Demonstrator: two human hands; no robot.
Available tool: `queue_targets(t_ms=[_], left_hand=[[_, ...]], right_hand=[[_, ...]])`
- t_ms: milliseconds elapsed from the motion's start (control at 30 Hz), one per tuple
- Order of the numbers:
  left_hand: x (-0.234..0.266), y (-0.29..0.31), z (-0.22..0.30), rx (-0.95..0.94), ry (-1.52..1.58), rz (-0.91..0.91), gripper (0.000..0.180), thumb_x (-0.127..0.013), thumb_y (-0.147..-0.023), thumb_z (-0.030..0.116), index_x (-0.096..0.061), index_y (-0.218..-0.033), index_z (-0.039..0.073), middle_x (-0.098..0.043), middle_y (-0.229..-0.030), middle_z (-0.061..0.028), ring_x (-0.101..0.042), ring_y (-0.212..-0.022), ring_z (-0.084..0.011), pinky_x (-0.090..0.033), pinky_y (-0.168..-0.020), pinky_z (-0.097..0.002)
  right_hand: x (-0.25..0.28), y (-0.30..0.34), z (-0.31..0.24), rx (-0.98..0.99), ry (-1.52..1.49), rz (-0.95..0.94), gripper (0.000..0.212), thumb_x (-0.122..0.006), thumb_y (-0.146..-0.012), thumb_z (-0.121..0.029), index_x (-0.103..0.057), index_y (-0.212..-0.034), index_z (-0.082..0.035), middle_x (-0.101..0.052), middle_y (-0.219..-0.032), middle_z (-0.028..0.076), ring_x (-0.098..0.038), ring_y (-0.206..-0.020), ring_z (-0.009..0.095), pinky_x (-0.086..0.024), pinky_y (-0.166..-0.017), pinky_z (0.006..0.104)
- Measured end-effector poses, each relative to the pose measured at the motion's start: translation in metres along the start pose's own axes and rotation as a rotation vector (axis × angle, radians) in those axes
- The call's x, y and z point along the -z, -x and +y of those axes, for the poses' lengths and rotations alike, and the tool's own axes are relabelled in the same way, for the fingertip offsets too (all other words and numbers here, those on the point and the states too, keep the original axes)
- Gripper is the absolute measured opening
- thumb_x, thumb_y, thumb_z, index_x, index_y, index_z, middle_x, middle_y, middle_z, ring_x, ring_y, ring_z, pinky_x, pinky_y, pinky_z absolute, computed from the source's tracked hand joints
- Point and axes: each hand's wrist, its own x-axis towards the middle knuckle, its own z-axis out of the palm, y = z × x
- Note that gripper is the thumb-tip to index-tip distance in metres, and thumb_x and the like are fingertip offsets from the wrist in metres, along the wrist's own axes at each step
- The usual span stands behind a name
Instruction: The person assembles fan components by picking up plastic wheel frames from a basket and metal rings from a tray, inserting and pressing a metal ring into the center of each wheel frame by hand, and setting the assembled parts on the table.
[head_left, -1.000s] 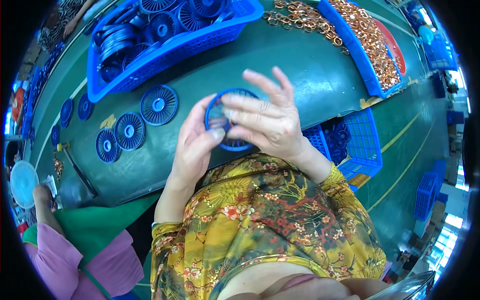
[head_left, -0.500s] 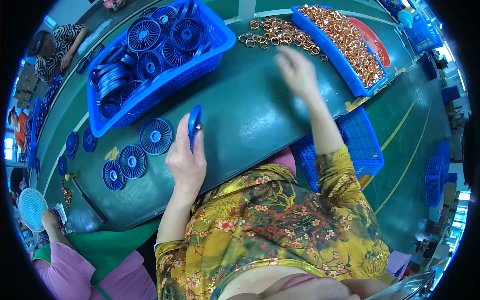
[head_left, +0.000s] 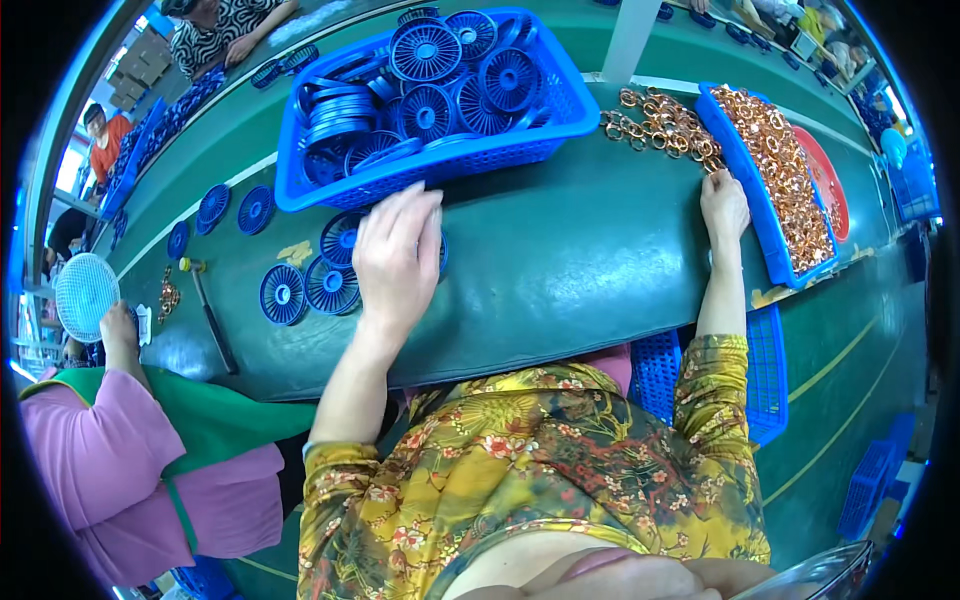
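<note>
My left hand (head_left: 398, 250) is over the table with its fingers stretched out. A blue round spoked disc shows in part at the right side of this hand, mostly covered by it. Left of the hand lie more blue spoked discs (head_left: 283, 293) flat on the green table. My right hand (head_left: 725, 212) reaches to the near end of a loose heap of copper-coloured rings (head_left: 672, 125). Its fingertips are pinched together at a ring there, which they partly hide.
A blue basket (head_left: 440, 172) full of spoked discs stands at the back. On the right are a blue tray (head_left: 765, 235) of copper-coloured rings and a red dish (head_left: 838, 205). A hammer (head_left: 210, 320) lies left, near a co-worker in purple (head_left: 110, 440). Blue crates (head_left: 768, 380) stand below the table edge.
The disc upright in my left hand is no longer seen there; that hand has turned and its fingers are straightened. My right hand has come down to the rings. The view has shifted.
</note>
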Motion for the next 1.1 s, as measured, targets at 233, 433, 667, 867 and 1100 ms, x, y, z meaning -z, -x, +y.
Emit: queue_targets(t_ms=[233,433,667,867,1100], left_hand=[[-0.040,-0.119,-0.020,0.394,-0.384,-0.462,0.079,-0.060,-0.083,0.056,-0.037,-0.133,-0.002,-0.067,-0.098,-0.0239,-0.065,-0.095,-0.0375,-0.053,-0.080,-0.0441],[-0.068,-0.123,-0.086,0.387,-0.194,-0.565,0.085,-0.068,-0.076,0.043,-0.033,-0.135,-0.006,-0.057,-0.120,-0.0301,-0.057,-0.112,-0.0406,-0.045,-0.097,-0.0419],[-0.021,-0.087,-0.026,0.271,0.286,0.037,0.036,-0.056,-0.090,0.015,-0.052,-0.123,0.001,-0.067,-0.093,-0.0185,-0.066,-0.083,-0.0251,-0.050,-0.077,-0.0356],[-0.005,-0.006,0.051,0.625,1.189,-0.034,0.033,-0.046,-0.095,0.011,-0.047,-0.126,-0.001,-0.058,-0.115,-0.0103,-0.062,-0.094,-0.0168,-0.054,-0.072,-0.0296],[-0.005,0.017,0.071,0.796,1.385,-0.205,0.033,-0.045,-0.096,0.012,-0.044,-0.127,-0.001,-0.061,-0.109,-0.0105,-0.062,-0.092,-0.0143,-0.051,-0.075,-0.0278]], right_hand=[[0.018,0.026,-0.023,0.273,-0.371,0.192,0.014,-0.066,-0.084,-0.024,-0.070,-0.091,-0.012,-0.068,-0.088,0.010,-0.066,-0.080,0.028,-0.052,-0.072,0.0376],[0.060,0.082,-0.075,0.513,-0.855,0.263,0.008,-0.071,-0.079,-0.004,-0.068,-0.086,-0.004,-0.066,-0.083,0.009,-0.063,-0.073,0.020,-0.050,-0.064,0.0297],[0.078,0.117,-0.089,0.730,-0.849,0.439,0.019,-0.077,-0.071,-0.002,-0.065,-0.085,-0.006,-0.065,-0.084,0.007,-0.062,-0.074,0.024,-0.050,-0.064,0.0323],[0.103,0.150,-0.125,0.903,-0.924,0.385,0.023,-0.079,-0.065,-0.004,-0.064,-0.082,-0.008,-0.063,-0.081,0.004,-0.060,-0.071,0.023,-0.049,-0.063,0.0328],[0.112,0.172,-0.157,0.972,-1.006,0.315,0.023,-0.080,-0.063,-0.008,-0.066,-0.081,-0.009,-0.063,-0.079,0.002,-0.060,-0.071,0.021,-0.048,-0.063,0.0320]])
